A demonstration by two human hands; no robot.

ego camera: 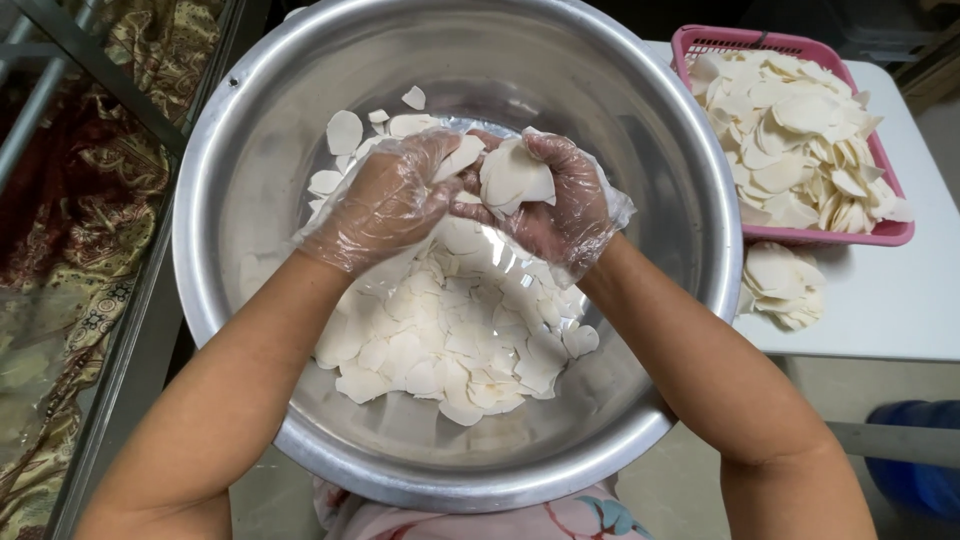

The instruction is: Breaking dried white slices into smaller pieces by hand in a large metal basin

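Observation:
A big round metal bowl [240, 140] fills the middle of the head view. Inside it lies a heap of thin white slices [450, 340]. Both my hands wear clear plastic gloves and meet above the heap. My left hand [385, 200] is curled over a few slices, fingers pointing right. My right hand [555, 205] is closed around a stack of white slices [512, 178], held up at the fingertips. The two hands touch each other at the fingers.
A pink plastic basket [880, 232] piled with more white slices stands at the upper right on a white table [890, 310]. A small pile of slices [783, 285] lies beside it. A metal rack and patterned cloth are at the left. A blue object [915, 470] sits at lower right.

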